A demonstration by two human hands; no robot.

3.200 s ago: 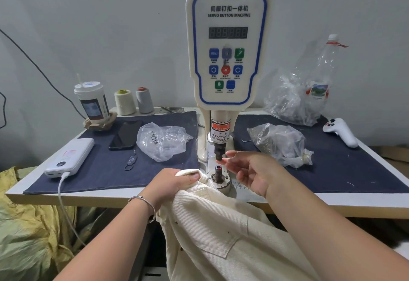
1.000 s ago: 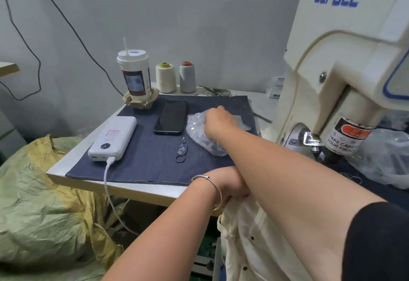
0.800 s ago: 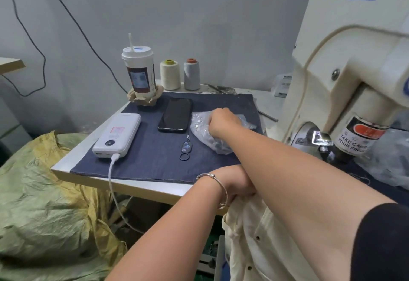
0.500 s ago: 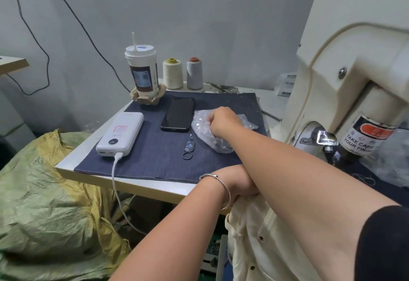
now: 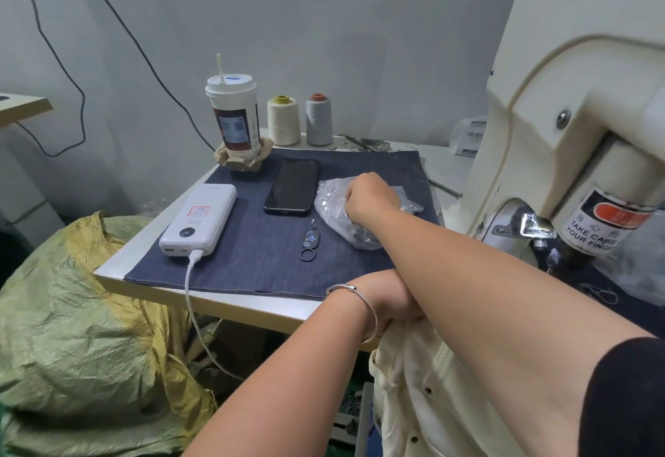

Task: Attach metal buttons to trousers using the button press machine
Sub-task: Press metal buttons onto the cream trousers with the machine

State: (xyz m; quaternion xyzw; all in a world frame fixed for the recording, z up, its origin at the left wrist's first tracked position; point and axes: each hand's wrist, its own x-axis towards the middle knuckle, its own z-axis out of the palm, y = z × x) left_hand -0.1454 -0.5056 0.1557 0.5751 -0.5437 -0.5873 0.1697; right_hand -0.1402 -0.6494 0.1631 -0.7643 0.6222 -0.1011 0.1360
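Buttons in plastic bag

Cream trousers, dark studs along the seam. Button press machine: cream housing, blue lettering; black-and-white warning label with a red patch. Mat: dark blue denim. Power bank: white, white cable. Phone: black. Thread cones: one cream with yellow top, one grey with red-brown top. Sack: yellow-green. Bag of buttons: clear, silvery contents.
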